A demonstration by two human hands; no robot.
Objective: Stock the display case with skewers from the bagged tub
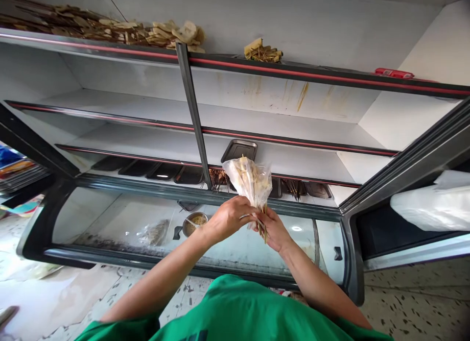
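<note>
2 hands (pixel 229 216) | 1 held bag (pixel 249 178) | 1 pot (pixel 187 228) | 1 centre post (pixel 195 118) | 4 lower-left trays (pixel 136 168)

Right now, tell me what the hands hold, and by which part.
A plastic bag of skewered food: the right hand grips its gathered lower end, around the sticks. The left hand touches there too; its grip is unclear.

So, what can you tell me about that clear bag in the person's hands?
The clear bag looks like thin, wrinkled plastic around pale, yellowish food. Its wide end points forward; sticks poke from its gathered end, where the left hand touches it and the right hand grips. It is held before the display case.
</note>
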